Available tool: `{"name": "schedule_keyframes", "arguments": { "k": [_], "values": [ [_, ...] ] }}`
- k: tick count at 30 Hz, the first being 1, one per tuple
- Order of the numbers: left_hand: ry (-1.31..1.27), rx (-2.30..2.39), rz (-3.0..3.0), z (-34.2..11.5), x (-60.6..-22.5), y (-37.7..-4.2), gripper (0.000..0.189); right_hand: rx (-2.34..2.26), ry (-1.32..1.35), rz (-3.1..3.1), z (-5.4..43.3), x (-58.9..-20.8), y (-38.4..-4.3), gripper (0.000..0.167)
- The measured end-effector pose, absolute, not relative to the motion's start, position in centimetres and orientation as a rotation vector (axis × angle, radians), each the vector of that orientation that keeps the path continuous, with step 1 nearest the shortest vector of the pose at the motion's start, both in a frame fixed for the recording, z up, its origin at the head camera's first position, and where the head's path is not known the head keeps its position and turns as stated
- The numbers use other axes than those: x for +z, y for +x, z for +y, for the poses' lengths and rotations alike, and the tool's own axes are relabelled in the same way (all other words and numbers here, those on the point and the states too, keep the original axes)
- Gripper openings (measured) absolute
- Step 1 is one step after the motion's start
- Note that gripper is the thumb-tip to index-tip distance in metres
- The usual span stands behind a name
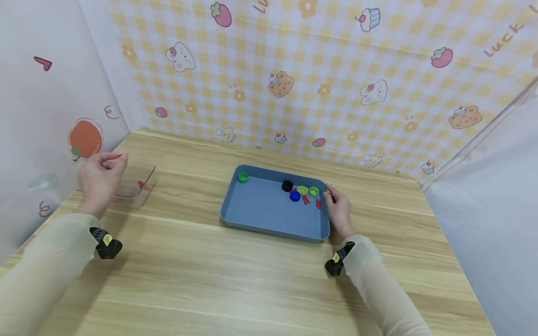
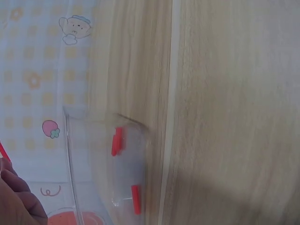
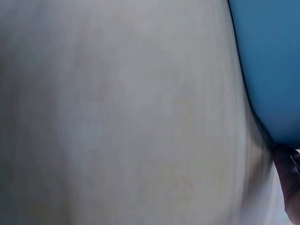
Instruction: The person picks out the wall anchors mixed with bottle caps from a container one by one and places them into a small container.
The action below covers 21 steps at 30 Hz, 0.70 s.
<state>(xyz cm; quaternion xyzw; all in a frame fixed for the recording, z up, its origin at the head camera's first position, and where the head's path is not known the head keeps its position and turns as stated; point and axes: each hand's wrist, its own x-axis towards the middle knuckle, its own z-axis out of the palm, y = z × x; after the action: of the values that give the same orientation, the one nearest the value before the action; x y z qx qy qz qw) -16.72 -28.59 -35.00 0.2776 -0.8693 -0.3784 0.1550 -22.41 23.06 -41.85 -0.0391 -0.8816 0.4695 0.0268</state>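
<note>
My left hand (image 1: 101,176) is raised over a clear plastic box (image 2: 70,154) at the far left of the table. It pinches a small red stick (image 2: 3,152) between thumb and fingertips. Several similar red sticks (image 2: 136,199) lie inside the box. Toward the table's middle sits a shallow blue-grey tray (image 1: 265,212). The right hand (image 1: 339,210) grips that tray by its right wall, with the thumb at the rim. Near this end of the tray lie red pieces (image 1: 318,204), a black cap (image 1: 287,186), a blue cap (image 1: 295,196) and two yellow-green caps (image 1: 314,191).
A green cap (image 1: 243,177) sits in the tray's back left corner. Behind the wooden table (image 1: 210,280) hangs a checked yellow cloth (image 1: 260,107). White sheeting (image 1: 38,116) closes off the left side close to the clear box.
</note>
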Motion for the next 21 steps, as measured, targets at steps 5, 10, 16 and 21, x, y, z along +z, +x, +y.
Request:
{"name": "schedule_keyframes", "arguments": {
  "k": [5,10,16,21],
  "values": [
    [0.771,-1.075,-2.519,-29.2,-35.1,-16.5,0.062,1.445,-0.126,-2.720,23.1,-41.9,-22.5,0.041],
    [0.740,-1.034,-2.540,-29.6,-35.1,-16.4,0.059,1.463,-0.142,-2.718,23.1,-41.9,-22.5,0.041],
    [0.726,-0.984,-2.622,-29.8,-35.2,-16.3,0.059,1.454,-0.140,-2.712,23.1,-41.9,-22.5,0.041],
    [0.684,-0.951,-2.660,-30.0,-35.5,-16.1,0.055,1.458,-0.152,-2.706,23.1,-42.0,-22.5,0.040]
  ]
}}
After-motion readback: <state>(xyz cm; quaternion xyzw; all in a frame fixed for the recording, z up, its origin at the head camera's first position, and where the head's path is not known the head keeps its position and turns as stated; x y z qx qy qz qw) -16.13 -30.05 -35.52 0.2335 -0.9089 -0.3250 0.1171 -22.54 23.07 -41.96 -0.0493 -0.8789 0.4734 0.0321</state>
